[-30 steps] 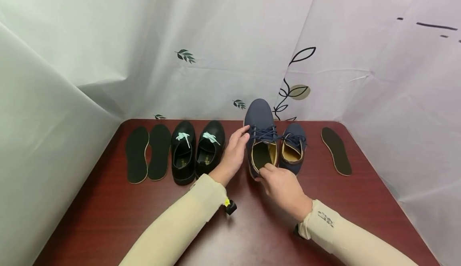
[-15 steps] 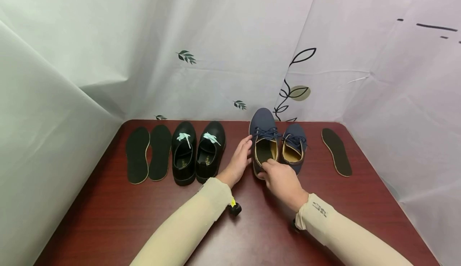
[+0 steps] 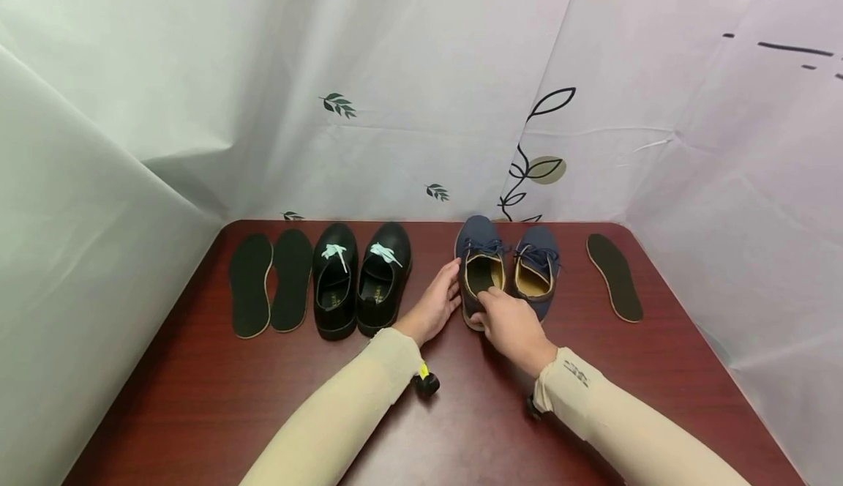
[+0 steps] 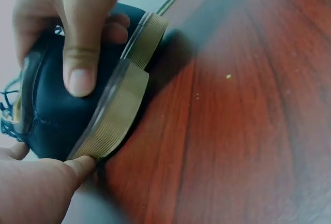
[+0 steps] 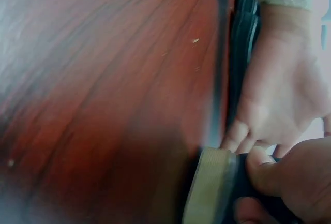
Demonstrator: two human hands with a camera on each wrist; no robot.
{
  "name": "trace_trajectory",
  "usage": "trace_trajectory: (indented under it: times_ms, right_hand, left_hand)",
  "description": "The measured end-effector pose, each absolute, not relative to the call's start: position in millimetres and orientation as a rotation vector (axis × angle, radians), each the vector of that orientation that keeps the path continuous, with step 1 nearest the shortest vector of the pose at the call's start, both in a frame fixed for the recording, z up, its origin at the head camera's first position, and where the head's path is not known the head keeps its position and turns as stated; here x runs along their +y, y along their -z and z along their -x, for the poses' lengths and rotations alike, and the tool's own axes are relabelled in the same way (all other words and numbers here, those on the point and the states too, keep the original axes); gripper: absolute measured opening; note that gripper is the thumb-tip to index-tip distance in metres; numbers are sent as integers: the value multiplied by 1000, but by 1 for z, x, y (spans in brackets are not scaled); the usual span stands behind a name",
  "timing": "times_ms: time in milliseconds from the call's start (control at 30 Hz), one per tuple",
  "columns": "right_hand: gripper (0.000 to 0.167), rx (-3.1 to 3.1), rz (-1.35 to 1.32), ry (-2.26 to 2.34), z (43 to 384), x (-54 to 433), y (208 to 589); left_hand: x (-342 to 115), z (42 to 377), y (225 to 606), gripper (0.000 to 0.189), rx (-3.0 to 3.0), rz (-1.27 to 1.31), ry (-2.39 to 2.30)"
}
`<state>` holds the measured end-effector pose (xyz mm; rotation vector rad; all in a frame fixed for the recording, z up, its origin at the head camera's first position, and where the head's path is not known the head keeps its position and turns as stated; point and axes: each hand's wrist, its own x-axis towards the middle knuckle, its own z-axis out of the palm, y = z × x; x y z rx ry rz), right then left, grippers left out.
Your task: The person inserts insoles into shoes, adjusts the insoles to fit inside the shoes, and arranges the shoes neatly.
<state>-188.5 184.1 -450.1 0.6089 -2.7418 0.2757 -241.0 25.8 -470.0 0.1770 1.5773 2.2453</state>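
A navy lace-up shoe with a tan ribbed sole stands at the back of the table, a dark insole visible inside it. My right hand grips its heel, the thumb pressed on the outside and the fingers over the collar. Along the shoe's left side, my left hand touches it with fairly straight fingers. Close on the right sits the matching navy shoe, its tan lining showing. Whether the held shoe's heel bears fully on the table cannot be told.
Two black shoes with pale green laces stand left of my left hand. Farther left lie two dark insoles. One more insole lies at the right. White sheeting hangs behind the dark red table.
The held navy shoe has come down and back toward the table, level with its mate. My left hand has slid slightly right and down with it; the right hand keeps its hold.
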Motion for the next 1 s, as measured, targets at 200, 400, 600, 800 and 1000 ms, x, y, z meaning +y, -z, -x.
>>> trace_trajectory:
  times_ms: [200, 400, 600, 800, 1000]
  right_hand:
    - [23, -2772, -570, -295, 192, 183, 453]
    - [29, -2781, -562, -281, 191, 180, 454]
    - [32, -2793, -553, -246, 191, 181, 454]
    - [33, -2785, -541, -191, 191, 181, 451]
    - [33, -2843, -529, -198, 193, 181, 449]
  left_hand:
    - [27, 238, 476, 63, 1612, -215, -2182]
    - [22, 234, 480, 63, 1619, -230, -2149]
    - [16, 226, 479, 68, 1633, -279, -2082]
    - [13, 217, 475, 64, 1633, -272, -2055]
    - [11, 213, 475, 63, 1681, -297, -2015]
